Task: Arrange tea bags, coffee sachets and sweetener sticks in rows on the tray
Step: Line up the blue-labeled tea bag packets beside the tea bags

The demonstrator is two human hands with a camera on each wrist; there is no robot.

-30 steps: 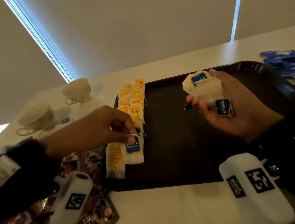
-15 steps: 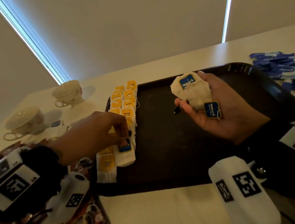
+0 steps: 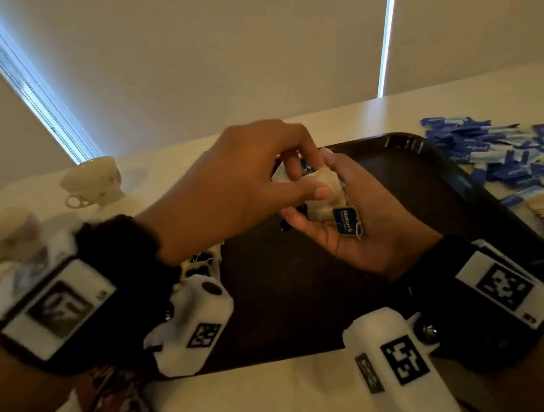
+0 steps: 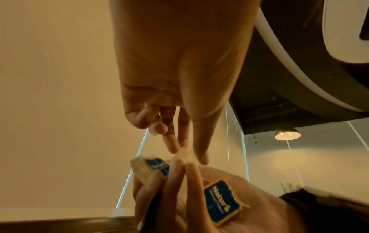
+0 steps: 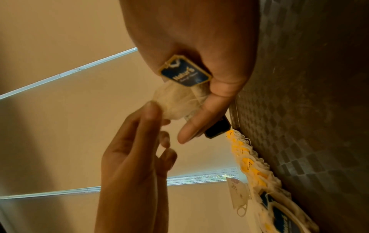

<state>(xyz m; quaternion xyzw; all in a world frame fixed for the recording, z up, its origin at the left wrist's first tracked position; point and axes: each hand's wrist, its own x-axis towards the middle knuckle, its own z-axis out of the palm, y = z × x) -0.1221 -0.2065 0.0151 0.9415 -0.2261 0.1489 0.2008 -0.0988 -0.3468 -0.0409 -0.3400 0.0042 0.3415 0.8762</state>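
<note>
Right hand [image 3: 361,229], centre of head frame above dark tray [image 3: 431,187]: palm up, fingers curled round small bunch of tea bags [image 3: 325,193], blue tag [image 3: 348,222] lying on palm. Left hand [image 3: 237,182], reaching in from left: thumb and fingertips pinching top bag of that bunch. Row of yellow-tagged tea bags [image 5: 251,164] along tray's edge, lower right of right-wrist frame; blue sweetener sticks [image 3: 502,152] heaped on table [image 3: 286,400] at right of head frame, off tray.

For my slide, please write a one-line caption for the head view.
Left hand pinches a tea bag from the small stack held in the right hand above the dark tray.
</note>
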